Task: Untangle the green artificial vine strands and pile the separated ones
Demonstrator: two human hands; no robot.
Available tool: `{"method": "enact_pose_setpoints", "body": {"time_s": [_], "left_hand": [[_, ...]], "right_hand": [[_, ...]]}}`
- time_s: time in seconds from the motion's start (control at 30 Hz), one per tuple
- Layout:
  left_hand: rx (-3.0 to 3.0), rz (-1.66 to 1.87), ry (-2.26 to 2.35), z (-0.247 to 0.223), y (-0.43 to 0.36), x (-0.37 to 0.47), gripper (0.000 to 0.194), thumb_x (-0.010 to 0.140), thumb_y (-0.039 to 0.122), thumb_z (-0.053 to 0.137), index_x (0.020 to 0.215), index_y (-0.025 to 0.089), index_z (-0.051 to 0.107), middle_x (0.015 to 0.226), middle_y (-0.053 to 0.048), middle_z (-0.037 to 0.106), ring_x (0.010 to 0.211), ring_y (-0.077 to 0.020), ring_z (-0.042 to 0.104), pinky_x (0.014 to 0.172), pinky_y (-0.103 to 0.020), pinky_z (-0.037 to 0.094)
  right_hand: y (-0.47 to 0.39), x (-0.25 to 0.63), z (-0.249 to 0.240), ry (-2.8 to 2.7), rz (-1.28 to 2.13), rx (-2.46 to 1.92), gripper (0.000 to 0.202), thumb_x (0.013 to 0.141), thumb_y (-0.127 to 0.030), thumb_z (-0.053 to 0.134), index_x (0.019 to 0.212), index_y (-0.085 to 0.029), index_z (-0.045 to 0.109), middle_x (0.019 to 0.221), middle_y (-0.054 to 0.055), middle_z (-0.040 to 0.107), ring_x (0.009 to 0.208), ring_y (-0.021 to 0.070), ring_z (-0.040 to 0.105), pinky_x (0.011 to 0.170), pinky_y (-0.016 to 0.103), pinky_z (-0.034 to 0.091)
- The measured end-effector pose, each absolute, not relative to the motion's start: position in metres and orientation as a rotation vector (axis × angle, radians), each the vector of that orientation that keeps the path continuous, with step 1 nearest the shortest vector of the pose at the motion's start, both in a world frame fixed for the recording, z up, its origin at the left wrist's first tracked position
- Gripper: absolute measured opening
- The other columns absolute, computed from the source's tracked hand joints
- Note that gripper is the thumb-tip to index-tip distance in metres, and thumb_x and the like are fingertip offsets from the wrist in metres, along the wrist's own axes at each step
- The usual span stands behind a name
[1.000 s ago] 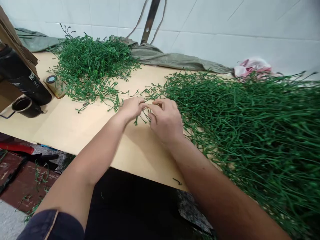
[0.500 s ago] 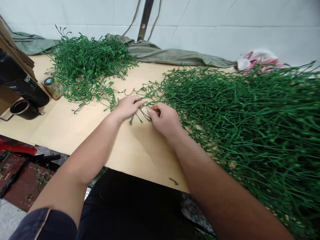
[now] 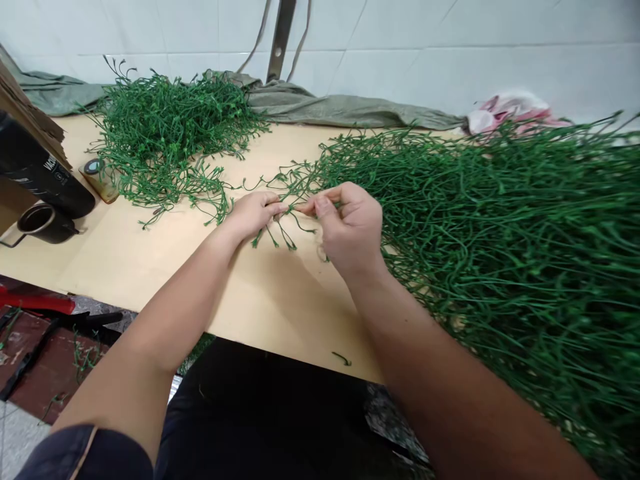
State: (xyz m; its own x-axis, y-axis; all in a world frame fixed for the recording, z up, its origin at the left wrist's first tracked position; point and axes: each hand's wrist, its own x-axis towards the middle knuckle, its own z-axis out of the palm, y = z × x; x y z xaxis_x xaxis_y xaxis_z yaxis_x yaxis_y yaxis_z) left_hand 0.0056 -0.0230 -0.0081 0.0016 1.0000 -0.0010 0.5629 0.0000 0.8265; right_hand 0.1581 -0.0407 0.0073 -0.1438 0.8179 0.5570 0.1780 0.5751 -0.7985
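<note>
My left hand point(image 3: 254, 215) pinches a small bunch of green stems point(image 3: 283, 233), whose branched tips fan out below the fingers over the tan tabletop point(image 3: 270, 300). Just to its right, my right hand point(image 3: 350, 220) is closed, thumb against forefinger, at the upper end of a green stem; its exact hold is partly hidden by the fingers. A large heap of green stems point(image 3: 500, 233) spreads over the right side of the table. Behind and left of my left hand lies a smaller pile of stems point(image 3: 170, 120).
On the left stand a black bottle point(image 3: 45, 170), a dark mug point(image 3: 47, 223) and a small jar point(image 3: 100, 179). Grey-green cloth point(image 3: 345, 110) and a pink-white cloth point(image 3: 515, 113) lie along the wall. A loose stem piece point(image 3: 342, 359) is near the front edge.
My right hand has moved right and slightly up, its fingers now stretched toward my left hand. The stem tips below my left hand are spread wider. The view has shifted slightly.
</note>
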Motion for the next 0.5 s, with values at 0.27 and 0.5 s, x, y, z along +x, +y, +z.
{"method": "enact_pose_setpoints", "body": {"time_s": [0.27, 0.5], "left_hand": [[1.826, 0.667, 1.804, 0.002, -0.029, 0.016, 0.028, 0.082, 0.04, 0.045, 0.077, 0.018, 0.062, 0.078, -0.002, 0.065, 0.078, -0.0145, 0.056, 0.071, -0.024, 0.038], [1.71, 0.809, 2.135, -0.004, -0.024, -0.005, 0.028, 0.083, 0.039, 0.039, 0.072, 0.021, 0.057, 0.077, -0.005, 0.063, 0.078, -0.019, 0.057, 0.07, -0.029, 0.037]], "right_hand": [[-0.043, 0.159, 0.008, -1.567, 0.65, -0.853, 0.021, 0.081, -0.031, 0.055, 0.064, -0.021, 0.048, 0.06, -0.002, 0.054, 0.053, 0.0104, 0.052, 0.057, 0.03, 0.047], [-0.056, 0.171, 0.046, -1.392, 0.376, -0.763, 0.023, 0.087, -0.037, 0.047, 0.068, -0.022, 0.046, 0.066, 0.001, 0.051, 0.047, 0.0091, 0.048, 0.045, 0.028, 0.04]]}}
